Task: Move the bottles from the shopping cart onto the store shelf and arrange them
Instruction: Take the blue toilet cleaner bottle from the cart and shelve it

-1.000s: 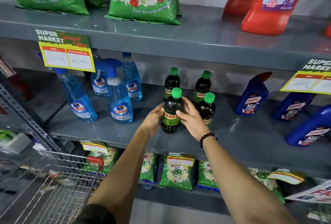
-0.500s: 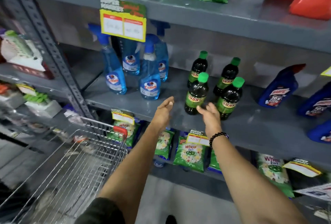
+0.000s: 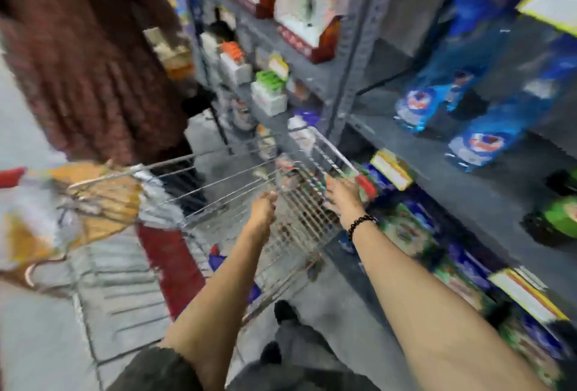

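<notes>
The picture is smeared by motion. The wire shopping cart stands left of the grey store shelf. My left hand hangs over the cart's basket with its fingers loosely bent and nothing in it. My right hand, with a black bead bracelet at the wrist, reaches over the cart's right rim with its fingers spread and empty. Dark bottles with green labels stand on the shelf at the far right edge. What lies inside the cart is too blurred to make out.
Blue spray bottles stand on the same shelf. Green detergent packs fill the shelf below, behind yellow price tags. A person in a dark red garment stands beyond the cart. Orange and white bags sit at the cart's left end.
My view has swung left and down from the shelf to the cart. Both hands have left the green-capped bottles and moved over the cart.
</notes>
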